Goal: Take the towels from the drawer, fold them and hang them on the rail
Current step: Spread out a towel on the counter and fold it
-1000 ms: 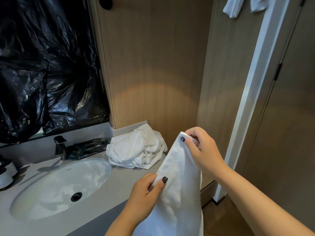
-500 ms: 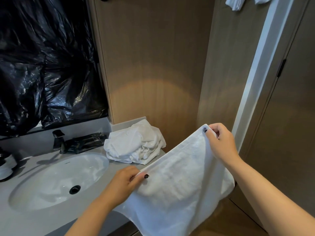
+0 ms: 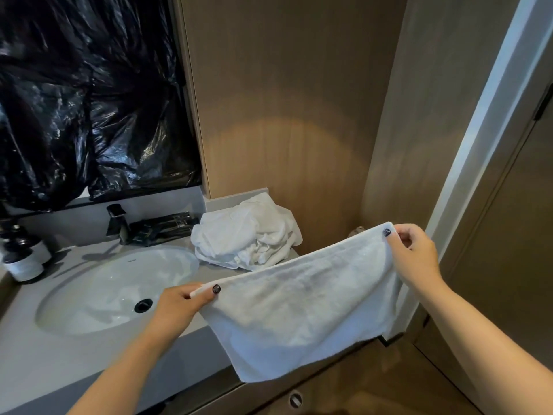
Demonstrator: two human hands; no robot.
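Two corner pinches carry the towel: left hand and right hand stretch it in the air above the near right counter edge. Risk: slipped pinch drops one corner; hanging edge may drag into sink.

1. A bathroom is shown, as indicated by an oval white basin sunk into a grey vanity counter.
2. A dark faucet is mounted behind the basin.
3. Toiletry bottles are stood at the counter's left end.
4. White towels are heaped on the counter against wood-panelled walls.
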